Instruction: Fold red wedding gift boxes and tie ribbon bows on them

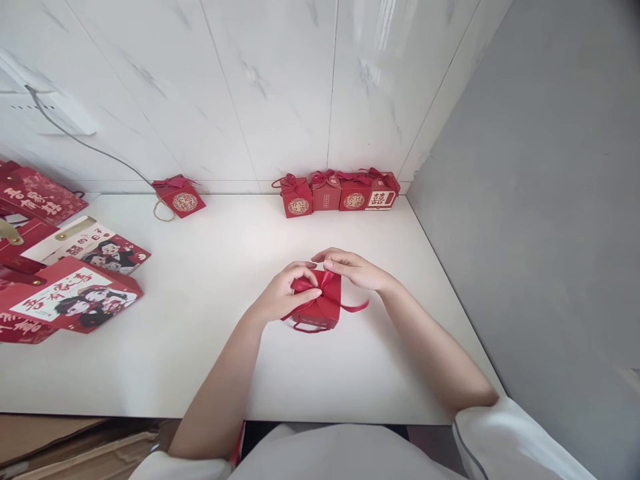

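Note:
A small red gift box [327,315] sits on the white table before me, with a red ribbon [331,285] tied in a bow across its top. One ribbon tail hangs out to the right, and a red cord handle [311,329] droops at the near side. My left hand [285,291] pinches the bow's left part, thumb near the knot. From the far right side, my right hand [353,268] has its thumb and fingers closed on the bow's upper loop. The fingers partly hide the ribbon and the box's far edge.
Several finished-looking red boxes [326,197] with bows stand in a row against the tiled wall. Another red box [184,200] with a bead loop is left of them. Printed red gift bags [75,293] lie at the left. A grey panel [540,200] borders the right.

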`<action>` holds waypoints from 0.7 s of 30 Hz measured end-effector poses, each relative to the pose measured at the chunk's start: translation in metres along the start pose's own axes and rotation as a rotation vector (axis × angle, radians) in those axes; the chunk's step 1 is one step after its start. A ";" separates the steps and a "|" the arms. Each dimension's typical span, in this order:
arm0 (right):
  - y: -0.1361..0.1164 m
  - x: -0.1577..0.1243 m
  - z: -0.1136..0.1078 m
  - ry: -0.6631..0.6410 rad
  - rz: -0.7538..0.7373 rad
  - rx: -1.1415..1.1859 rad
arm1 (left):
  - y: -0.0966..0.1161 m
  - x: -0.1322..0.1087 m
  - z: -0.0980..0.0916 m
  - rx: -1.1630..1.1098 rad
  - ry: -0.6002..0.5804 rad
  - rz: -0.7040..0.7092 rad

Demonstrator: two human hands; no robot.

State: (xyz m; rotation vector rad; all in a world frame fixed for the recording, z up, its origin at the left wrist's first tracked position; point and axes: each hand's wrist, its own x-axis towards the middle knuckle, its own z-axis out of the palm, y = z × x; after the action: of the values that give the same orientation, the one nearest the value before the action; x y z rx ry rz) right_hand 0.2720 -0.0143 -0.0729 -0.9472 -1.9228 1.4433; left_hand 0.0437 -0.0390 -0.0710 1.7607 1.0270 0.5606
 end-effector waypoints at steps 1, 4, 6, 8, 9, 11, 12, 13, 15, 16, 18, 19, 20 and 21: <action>-0.002 -0.002 -0.002 -0.001 0.003 0.016 | 0.000 -0.003 -0.006 -0.030 -0.054 0.028; -0.011 -0.013 -0.015 -0.027 0.044 0.023 | -0.004 -0.012 -0.024 0.008 -0.160 0.118; -0.016 -0.021 -0.024 -0.052 0.064 -0.026 | -0.011 -0.013 -0.030 0.043 -0.197 0.091; -0.016 -0.027 -0.032 -0.091 0.095 -0.120 | -0.019 -0.010 -0.029 0.030 -0.248 0.021; -0.014 -0.029 -0.034 -0.123 0.125 -0.175 | -0.024 -0.007 -0.027 0.016 -0.268 0.000; -0.009 -0.031 -0.036 -0.205 0.196 -0.265 | -0.031 -0.001 -0.021 -0.008 -0.288 0.000; -0.007 -0.031 -0.036 -0.245 0.229 -0.290 | -0.033 0.002 -0.019 -0.015 -0.288 0.014; -0.004 -0.030 -0.035 -0.272 0.254 -0.304 | -0.035 0.005 -0.016 -0.015 -0.280 0.031; -0.002 -0.028 -0.032 -0.270 0.267 -0.308 | -0.037 0.010 -0.013 0.010 -0.205 0.073; -0.002 -0.027 -0.031 -0.238 0.250 -0.306 | -0.038 0.011 -0.012 0.031 -0.139 0.100; -0.003 -0.025 -0.029 -0.139 0.175 -0.299 | -0.040 0.014 -0.011 0.059 0.027 0.165; -0.005 -0.024 -0.029 -0.095 0.123 -0.290 | -0.041 0.015 -0.011 0.056 0.106 0.193; -0.006 -0.024 -0.028 -0.063 0.073 -0.277 | -0.042 0.016 -0.011 0.037 0.172 0.213; -0.007 -0.023 -0.027 -0.042 0.032 -0.263 | -0.043 0.016 -0.012 0.007 0.218 0.225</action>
State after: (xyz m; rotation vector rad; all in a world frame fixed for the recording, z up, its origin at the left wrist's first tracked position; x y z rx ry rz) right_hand 0.3057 -0.0186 -0.0590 -1.0764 -2.1752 1.2565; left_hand 0.0273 -0.0123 -0.1062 1.8638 0.9842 0.9067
